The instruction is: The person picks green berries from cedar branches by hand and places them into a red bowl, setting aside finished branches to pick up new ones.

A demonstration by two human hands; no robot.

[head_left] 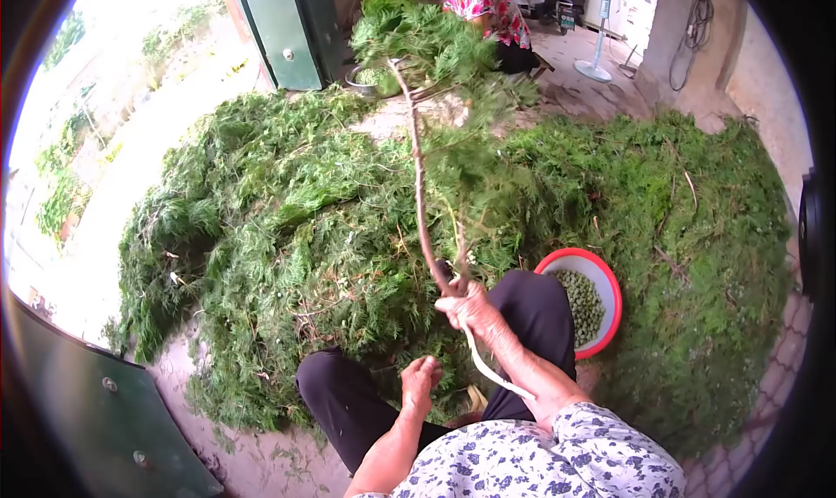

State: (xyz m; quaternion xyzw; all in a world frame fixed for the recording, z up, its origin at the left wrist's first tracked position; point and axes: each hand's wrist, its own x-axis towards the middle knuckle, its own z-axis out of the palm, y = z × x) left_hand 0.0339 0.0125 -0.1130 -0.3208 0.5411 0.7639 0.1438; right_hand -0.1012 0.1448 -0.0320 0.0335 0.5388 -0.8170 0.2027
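Observation:
My right hand [470,308] is closed round the lower end of a long leafy branch [416,167]. The branch points up and away from me, with feathery green sprays at its far end and along its right side. A pale, curved strip [484,366] runs from below this hand along the forearm. My left hand [420,381] is held above my lap with its fingers curled in; whether anything is inside them is hidden. Beside my right knee stands a red-rimmed basin [616,302] partly filled with small round green cones or berries [582,306].
Heaps of cut green branches [287,202] cover the floor around my legs. Another person in a floral top [496,10] sits at the back, near a second bowl [359,82]. A fan [594,68] stands behind. Green metal doors [292,37] are at the left.

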